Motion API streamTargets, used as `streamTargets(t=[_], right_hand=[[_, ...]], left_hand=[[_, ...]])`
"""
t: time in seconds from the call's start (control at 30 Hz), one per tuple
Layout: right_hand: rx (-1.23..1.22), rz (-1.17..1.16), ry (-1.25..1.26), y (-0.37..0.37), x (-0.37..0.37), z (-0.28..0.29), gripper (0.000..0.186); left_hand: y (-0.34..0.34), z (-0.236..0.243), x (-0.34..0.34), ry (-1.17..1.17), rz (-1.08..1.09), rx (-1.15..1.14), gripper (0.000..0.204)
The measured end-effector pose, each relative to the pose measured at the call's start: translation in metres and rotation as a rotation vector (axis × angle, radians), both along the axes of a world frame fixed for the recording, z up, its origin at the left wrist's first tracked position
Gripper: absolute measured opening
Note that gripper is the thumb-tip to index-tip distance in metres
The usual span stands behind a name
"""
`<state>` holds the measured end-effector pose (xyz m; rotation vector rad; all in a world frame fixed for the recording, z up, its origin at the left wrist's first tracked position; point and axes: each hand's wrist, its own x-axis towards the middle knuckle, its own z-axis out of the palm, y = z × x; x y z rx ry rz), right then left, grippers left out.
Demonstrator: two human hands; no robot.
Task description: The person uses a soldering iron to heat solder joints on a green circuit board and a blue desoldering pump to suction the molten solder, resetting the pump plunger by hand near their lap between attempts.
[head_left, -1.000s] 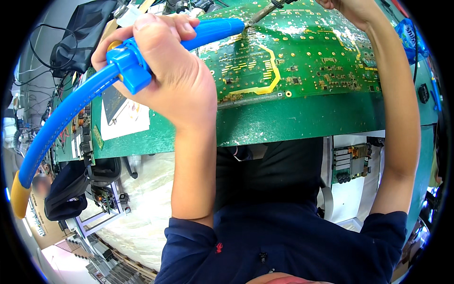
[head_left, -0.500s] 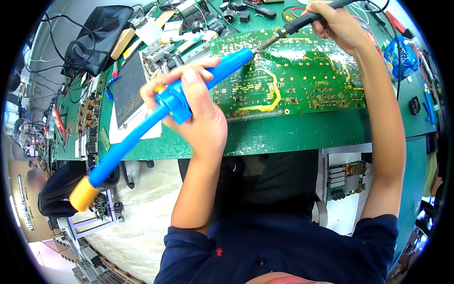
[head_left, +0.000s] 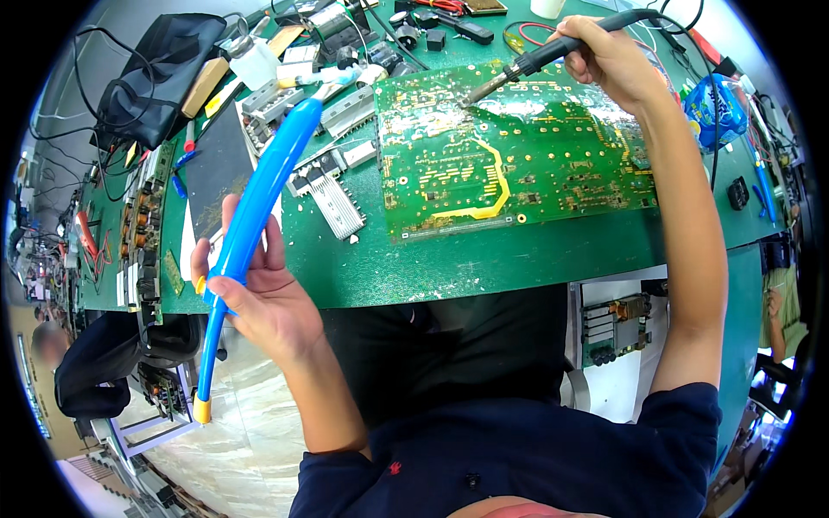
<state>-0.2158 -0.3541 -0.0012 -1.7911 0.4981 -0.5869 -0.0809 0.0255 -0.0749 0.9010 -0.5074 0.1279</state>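
Note:
My left hand (head_left: 268, 302) is closed round a blue desoldering pump (head_left: 263, 186) with a yellow plunger end, held upright at a tilt over the table's near edge, left of the circuit board. Its tip points up and away from me. My right hand (head_left: 604, 56) grips the black handle of a soldering iron (head_left: 535, 59). The iron's tip meets the upper left part of a large green circuit board (head_left: 449, 173) with gold traces; whether it presses on a joint is too small to tell.
A finned metal heatsink (head_left: 335, 205) lies left of the board, with several loose parts behind it. A black bag (head_left: 164, 73) is at the far left. A blue packet (head_left: 715, 110) stands at the right. The iron's cable (head_left: 715, 138) hangs past my right forearm.
My left hand has drawn the desoldering pump away from the iron's tip, left and toward me, and turned it more upright. The iron's tip stays at about the same spot on the board.

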Motion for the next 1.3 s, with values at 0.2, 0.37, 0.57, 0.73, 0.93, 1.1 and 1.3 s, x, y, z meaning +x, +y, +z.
streamTargets(t=[0.2,0.37,0.57,0.73,0.93,1.1,1.3], right_hand=[[0.087,-0.124,-0.028,0.018,0.003,0.013,0.026],[0.086,-0.121,-0.140,0.020,0.006,0.009,0.029],[0.082,-0.107,-0.279,0.020,0.003,0.016,0.033],[0.114,-0.167,-0.275,0.022,0.009,0.009,0.031],[-0.033,0.009,-0.199,-0.017,-0.010,0.007,0.034],[-0.243,0.076,-0.123,0.028,-0.012,0.030,0.038],[-0.477,0.105,-0.180,0.096,-0.050,0.040,0.042]], left_hand=[[0.014,-0.019,0.009,0.051,0.022,0.079,0.036],[0.011,-0.020,0.009,0.110,0.055,0.103,0.033],[0.007,-0.020,0.004,0.087,0.105,0.068,0.038],[0.010,-0.022,0.003,0.037,0.139,0.095,0.039],[0.002,-0.020,0.002,-0.016,0.217,0.155,0.048],[0.007,-0.005,0.002,-0.230,0.397,0.197,0.048],[0.052,0.039,0.006,-0.527,0.615,0.235,0.046]])
